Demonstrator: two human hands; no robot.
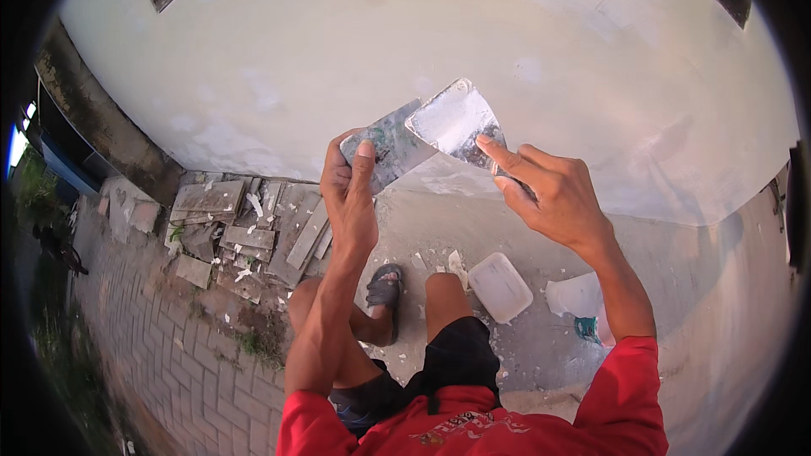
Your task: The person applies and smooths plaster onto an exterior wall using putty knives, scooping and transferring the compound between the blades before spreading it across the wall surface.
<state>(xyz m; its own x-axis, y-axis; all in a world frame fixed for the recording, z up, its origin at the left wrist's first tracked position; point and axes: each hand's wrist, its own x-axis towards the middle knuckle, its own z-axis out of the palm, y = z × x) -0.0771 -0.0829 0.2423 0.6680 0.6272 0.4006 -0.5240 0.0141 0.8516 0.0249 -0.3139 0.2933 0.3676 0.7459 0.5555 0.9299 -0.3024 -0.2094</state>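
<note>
Both hands are raised in front of a pale, patchy wall (338,42). My left hand (348,194) grips a grey, stained flat plate (390,145), thumb on its face. In my right hand (549,186) is a putty knife (456,118) whose wide blade carries white paste. My index finger lies along the blade near its handle, which is mostly hidden by the hand. The blade's left corner overlaps the plate's upper right end; whether they touch, I cannot tell.
A white tray (500,287) sits on the ground by my right knee. Beside it lies a whitish bag or container (574,295) with a green label. Broken boards and tiles (245,228) are piled along the wall at left, beside block paving (177,346).
</note>
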